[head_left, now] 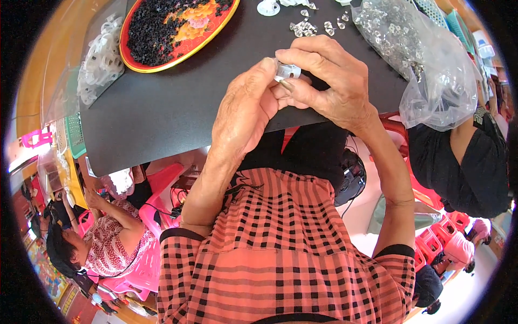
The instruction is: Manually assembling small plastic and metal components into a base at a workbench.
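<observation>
Both my hands meet over the front part of the dark table [162,119]. Between them is a small white, ring-shaped plastic part [288,71]. My left hand [245,102] grips its left side with thumb and fingers. From the right, my right hand [337,75] pinches the same part between thumb and forefinger. Whether a smaller piece is also in the fingers I cannot make out. Beyond the hands lie several loose clear plastic pieces [303,28] and a similar white round part [268,7].
A red, flower-painted tray [154,67] of small black pieces stands at the far left, beside a bag of white parts [101,59]. At right, a clear bag [440,92] holds clear pieces and overhangs the edge. Other people sit at left [116,237] and right [458,162].
</observation>
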